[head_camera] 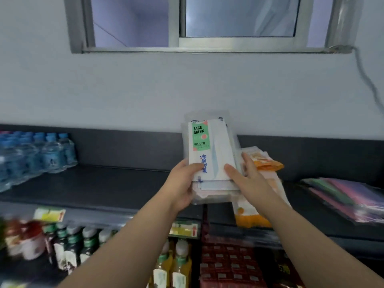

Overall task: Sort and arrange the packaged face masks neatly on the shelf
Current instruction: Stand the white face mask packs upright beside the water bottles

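Face mask stack (pixel 209 154): several flat clear-wrapped packs held as one bundle, stood nearly upright above the dark shelf (pixel 104 183), in front of the pale wall. The front pack is white with a green label reading "FACE MASK" and blue handwriting lower down.
Left hand (pixel 182 183): grips the lower left corner of the stack, thumb across the front pack, fingers curled under and behind.
Right hand (pixel 247 175): fingers straight and together, laid flat along the stack's right edge, thumb resting on the front pack near its lower right corner.
Orange packs (pixel 268 163): more wrapped masks, orange and white, lying on the shelf just behind and below the right hand, one hanging over the shelf's front edge.
Coloured packs (pixel 349 196): a fanned pile of pink, purple and green masks in clear wrap, on the shelf well to the right.
Water bottles (pixel 37 154): shrink-wrapped packs with blue caps, at the shelf's left end.
Price tags (pixel 49 214): yellow-green labels clipped to the shelf's front rail.
Lower shelf: dark bottles (pixel 72 246) with green labels, yellow bottles (pixel 174 267), red boxes (pixel 228 265) in rows; the goods at far left are blurred, perhaps jars.
Window (pixel 207 23): grey metal frame, high on the wall, with a cable (pixel 365 75) running down from its right corner.
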